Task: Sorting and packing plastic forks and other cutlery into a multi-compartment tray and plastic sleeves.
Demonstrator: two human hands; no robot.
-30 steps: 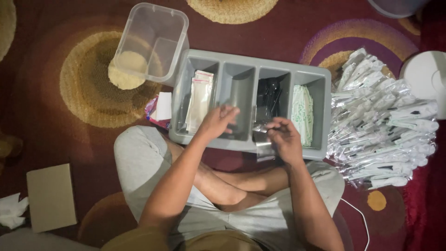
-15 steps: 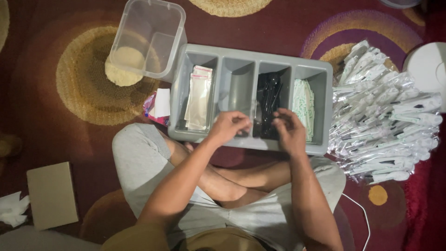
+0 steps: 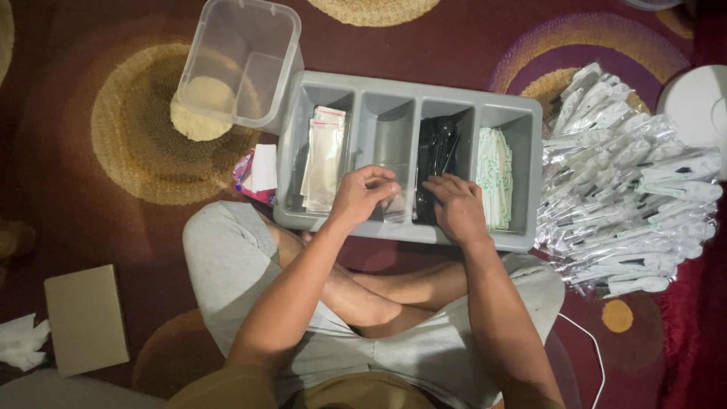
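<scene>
left hand (image 3: 365, 195) fingers pinched on a clear sleeve (image 3: 396, 206) over grey tray (image 3: 409, 106) second-from-left compartment | right hand (image 3: 456, 206) fingers curled into black cutlery (image 3: 435, 155) compartment just right, grip unclear | packed sachets (image 3: 628, 189) piled far right

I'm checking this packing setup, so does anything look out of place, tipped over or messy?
Mostly orderly. The clear plastic container leans tilted against the grey divided tray instead of sitting flat. The sealed cutlery packets lie in a loose heap on the rug, and crumpled tissue sits beside a cardboard piece. No spill or damage shows.
</scene>
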